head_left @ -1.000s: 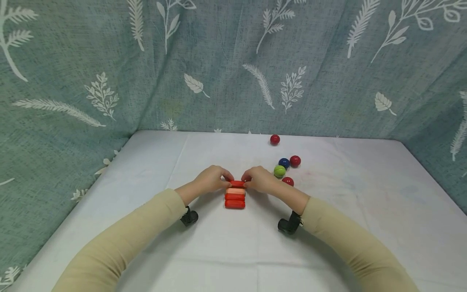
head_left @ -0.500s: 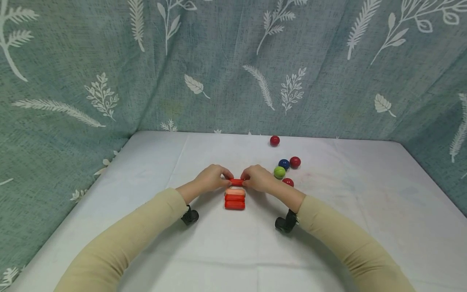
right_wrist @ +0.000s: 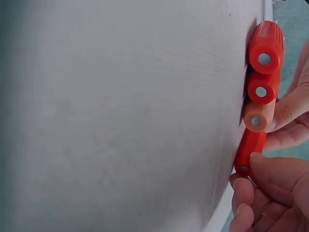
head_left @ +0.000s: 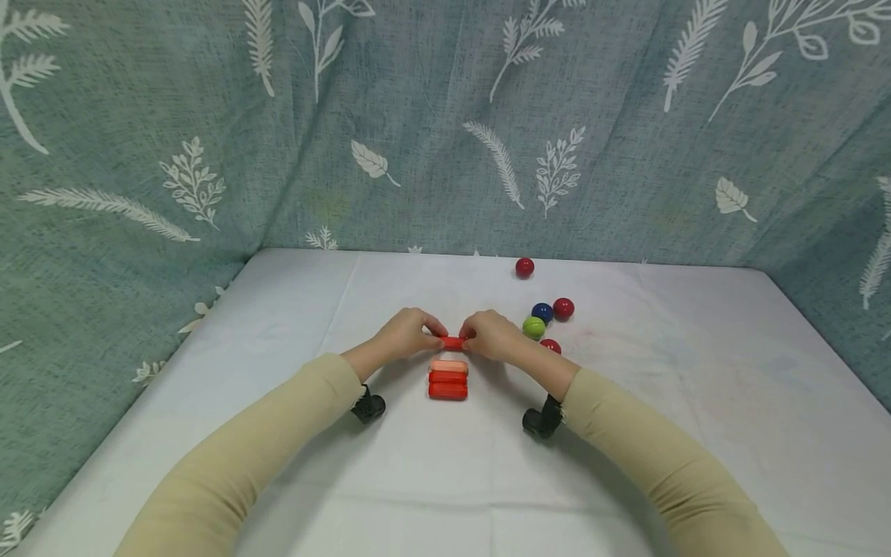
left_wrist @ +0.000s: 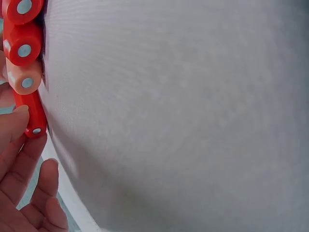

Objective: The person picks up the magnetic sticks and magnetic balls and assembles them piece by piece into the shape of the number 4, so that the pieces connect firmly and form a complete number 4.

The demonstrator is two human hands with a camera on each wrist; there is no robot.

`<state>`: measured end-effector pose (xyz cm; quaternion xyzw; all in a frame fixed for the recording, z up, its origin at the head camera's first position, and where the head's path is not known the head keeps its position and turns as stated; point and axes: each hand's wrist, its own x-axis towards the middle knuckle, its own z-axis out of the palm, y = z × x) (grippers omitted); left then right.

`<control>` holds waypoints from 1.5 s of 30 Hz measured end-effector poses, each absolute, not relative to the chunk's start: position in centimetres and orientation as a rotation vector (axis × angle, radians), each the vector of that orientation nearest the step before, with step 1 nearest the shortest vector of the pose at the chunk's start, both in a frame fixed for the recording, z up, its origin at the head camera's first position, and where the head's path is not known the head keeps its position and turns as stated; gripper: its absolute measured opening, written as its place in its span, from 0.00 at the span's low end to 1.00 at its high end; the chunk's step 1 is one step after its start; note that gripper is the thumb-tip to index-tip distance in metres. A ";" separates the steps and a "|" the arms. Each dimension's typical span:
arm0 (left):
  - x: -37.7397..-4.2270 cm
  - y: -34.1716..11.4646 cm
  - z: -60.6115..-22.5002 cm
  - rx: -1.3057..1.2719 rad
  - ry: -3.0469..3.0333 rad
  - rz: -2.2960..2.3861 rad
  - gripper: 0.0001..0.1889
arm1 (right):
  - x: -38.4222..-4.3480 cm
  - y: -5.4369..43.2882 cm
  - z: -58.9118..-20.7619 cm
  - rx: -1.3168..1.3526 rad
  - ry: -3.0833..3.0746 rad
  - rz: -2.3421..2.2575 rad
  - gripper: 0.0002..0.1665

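In the head view a red toy rod (head_left: 453,343) lies crosswise between both hands. My left hand (head_left: 408,334) pinches its left end, thumb and forefinger meeting there. At the other end my right hand (head_left: 493,336) pinches it likewise. Nearer to me lie an orange rod (head_left: 448,366), a red rod (head_left: 448,377) and a thicker ribbed red rod (head_left: 448,392), side by side in a row. In the right wrist view the orange rod (right_wrist: 259,116) shows a silvery disc on its end, like the others. The left wrist view shows my thumb on the held rod (left_wrist: 32,113).
Right of my right hand lie a green ball (head_left: 534,327), a blue ball (head_left: 542,312) and a red ball (head_left: 564,308). Another red ball (head_left: 551,346) is partly behind the forearm. One red ball (head_left: 525,268) sits near the back edge of the white-covered table (head_left: 390,480).
Both hands have moved slightly away from me with the pinched red rod. A gap has opened between it and the orange rod. The other rods and the balls stay in place.
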<state>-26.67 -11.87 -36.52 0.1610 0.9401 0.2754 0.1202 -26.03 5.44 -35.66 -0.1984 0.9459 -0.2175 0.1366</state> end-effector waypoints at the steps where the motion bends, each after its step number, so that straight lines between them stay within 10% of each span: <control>1: -26.7 -11.9 -36.5 0.465 2.746 0.805 0.10 | -26.1 5.4 -35.6 -0.573 2.736 -0.632 0.12; 45: -26.9 -11.6 -36.3 0.389 2.741 0.740 0.09 | -23.9 16.8 -33.7 -0.449 2.718 -0.522 0.18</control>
